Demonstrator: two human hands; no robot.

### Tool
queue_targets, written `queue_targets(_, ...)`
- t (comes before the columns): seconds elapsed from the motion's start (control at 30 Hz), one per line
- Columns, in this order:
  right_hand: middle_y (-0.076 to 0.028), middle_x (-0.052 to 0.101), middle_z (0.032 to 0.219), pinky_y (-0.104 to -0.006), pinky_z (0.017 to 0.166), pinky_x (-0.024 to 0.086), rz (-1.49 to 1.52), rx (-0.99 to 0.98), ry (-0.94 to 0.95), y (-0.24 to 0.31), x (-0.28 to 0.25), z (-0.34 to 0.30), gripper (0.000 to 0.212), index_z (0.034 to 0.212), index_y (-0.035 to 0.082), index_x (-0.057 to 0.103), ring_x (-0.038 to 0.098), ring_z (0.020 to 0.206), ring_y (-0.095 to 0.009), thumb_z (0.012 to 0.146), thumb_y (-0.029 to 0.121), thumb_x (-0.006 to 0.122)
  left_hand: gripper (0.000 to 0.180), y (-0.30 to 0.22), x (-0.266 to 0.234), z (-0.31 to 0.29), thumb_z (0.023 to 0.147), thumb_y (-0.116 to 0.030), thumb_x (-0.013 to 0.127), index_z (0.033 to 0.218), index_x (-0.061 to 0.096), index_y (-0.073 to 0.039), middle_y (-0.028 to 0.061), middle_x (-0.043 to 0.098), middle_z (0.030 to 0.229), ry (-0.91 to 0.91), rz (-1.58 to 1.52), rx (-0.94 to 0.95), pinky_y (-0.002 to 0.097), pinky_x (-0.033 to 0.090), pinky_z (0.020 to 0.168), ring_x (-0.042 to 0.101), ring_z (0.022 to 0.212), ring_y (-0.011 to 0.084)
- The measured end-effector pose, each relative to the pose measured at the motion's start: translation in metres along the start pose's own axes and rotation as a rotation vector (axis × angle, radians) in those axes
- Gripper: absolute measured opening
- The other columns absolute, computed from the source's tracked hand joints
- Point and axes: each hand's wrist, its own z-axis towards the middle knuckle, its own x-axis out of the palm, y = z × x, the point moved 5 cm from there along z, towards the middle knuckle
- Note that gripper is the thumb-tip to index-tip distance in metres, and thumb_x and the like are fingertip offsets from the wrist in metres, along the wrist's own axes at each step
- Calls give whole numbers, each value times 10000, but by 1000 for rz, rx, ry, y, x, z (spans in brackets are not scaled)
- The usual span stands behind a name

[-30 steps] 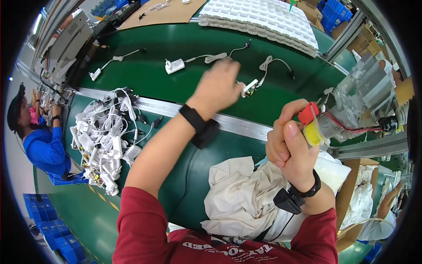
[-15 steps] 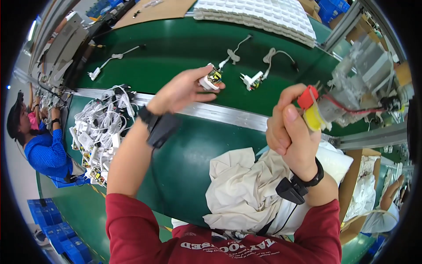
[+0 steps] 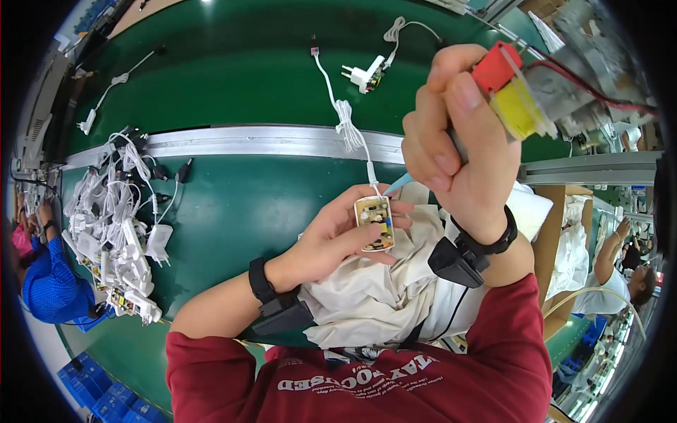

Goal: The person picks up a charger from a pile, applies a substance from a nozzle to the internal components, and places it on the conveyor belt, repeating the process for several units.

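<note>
My left hand [image 3: 338, 236] is closed around a white power adapter [image 3: 374, 224] with its casing open, the circuit board facing up. The adapter's white cord [image 3: 348, 127] runs from its far end over the metal rail, bundled midway. My right hand [image 3: 469, 134] grips what looks like a glue dispensing syringe, with a red and yellow top [image 3: 518, 109]. Its pale blue tapered tip [image 3: 400, 183] points down at the adapter's far end; whether it touches cannot be seen. Beneath both hands, crumpled cream cloth [image 3: 374, 296] lies over my lap.
A pile of white corded adapters [image 3: 123, 233] lies on the left. Beyond the metal rail [image 3: 233, 141], another open adapter [image 3: 367, 75] and a corded plug [image 3: 88, 121] rest on the green surface. A cardboard box [image 3: 557, 240] stands at right. Other people work at both sides.
My left hand has brought the adapter from beyond the rail toward me, beneath the syringe tip. My right hand keeps its grip on the syringe. The head view has shifted.
</note>
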Motion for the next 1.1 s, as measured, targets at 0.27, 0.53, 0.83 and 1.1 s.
queue_targets(0.27,11,321,464,-218,319,222,-9,35,54,-4,8,-4,234,925,104,380,247,332,-67,966,331,418,468,3,-5,-2,931,-22,450,1365,280,-62,145,431,1343,38,-15,92,402,522,894,463,1221,234)
queue_targets(0.53,9,320,461,-216,321,227,-75,-48,210,-8,5,-3,257,864,134,331,249,333,-70,967,356,411,467,2,-4,-1,934,-35,450,1368,277,-57,150,439,1332,38,-26,45,408,523,893,466,1218,236)
queue_targets(0.83,9,323,468,-217,328,218,-40,81,59,-2,8,-6,246,928,116,369,248,342,-67,975,357,390,457,1,-5,-1,935,-34,449,1364,293,-54,153,457,1315,30,1,60,400,527,887,481,1201,230)
queue_targets(1.1,15,326,484,-216,344,238,-25,115,66,0,12,-11,266,987,111,366,252,355,-62,975,375,391,415,0,-17,-1,943,-44,431,1346,335,-58,146,470,1300,-101,-164,26,393,533,883,483,1208,237)
